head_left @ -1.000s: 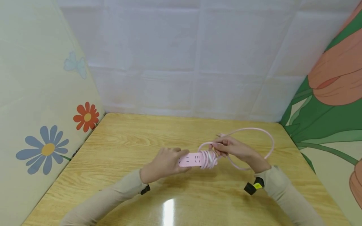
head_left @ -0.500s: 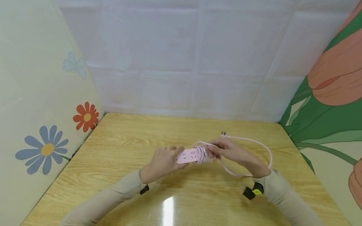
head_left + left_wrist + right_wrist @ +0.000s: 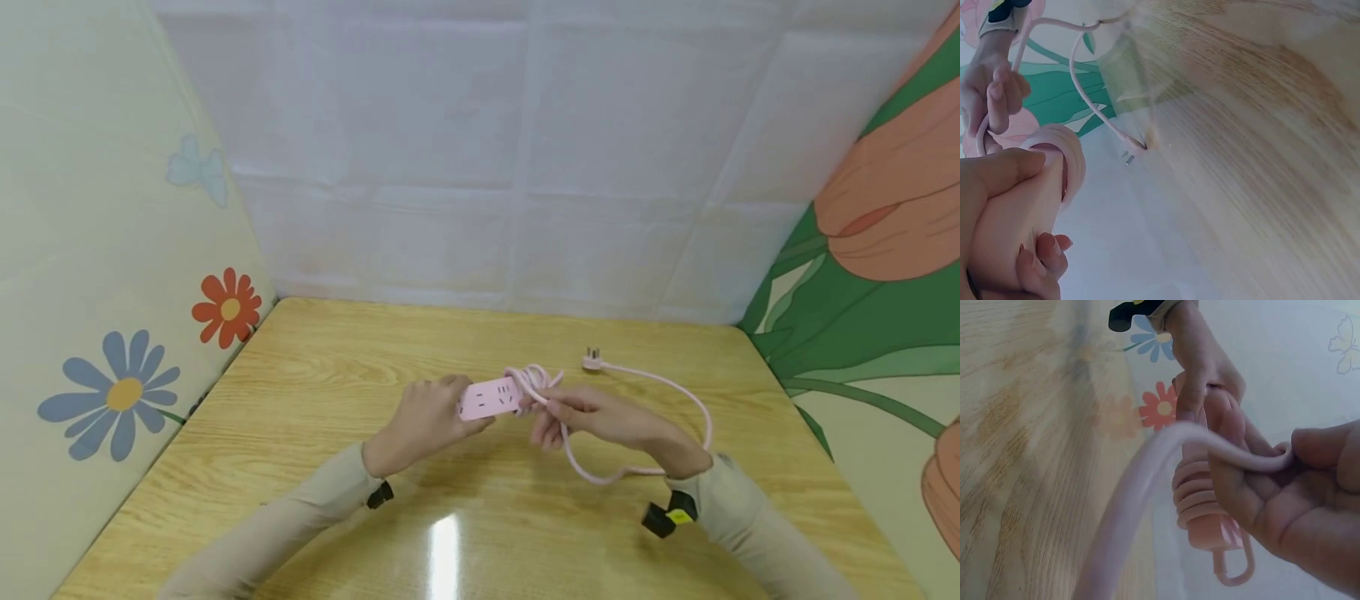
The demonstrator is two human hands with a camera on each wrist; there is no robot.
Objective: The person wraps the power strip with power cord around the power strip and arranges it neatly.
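Passing the cord [image 3: 598, 480] round the power strip [image 3: 487, 398], on or off, seems the step in hand: in the head view, the strip is gripped over the wooden table [image 3: 337, 358] by the curled left hand [image 3: 422, 422], the cord pinched by the right hand [image 3: 596, 415]; steadiness and slack seem called for next. From the left wrist, the plug [image 3: 1134, 143] is seen apart from the coils [image 3: 1074, 159]. From the right wrist, the flowered left wall [image 3: 1300, 375] is shown.
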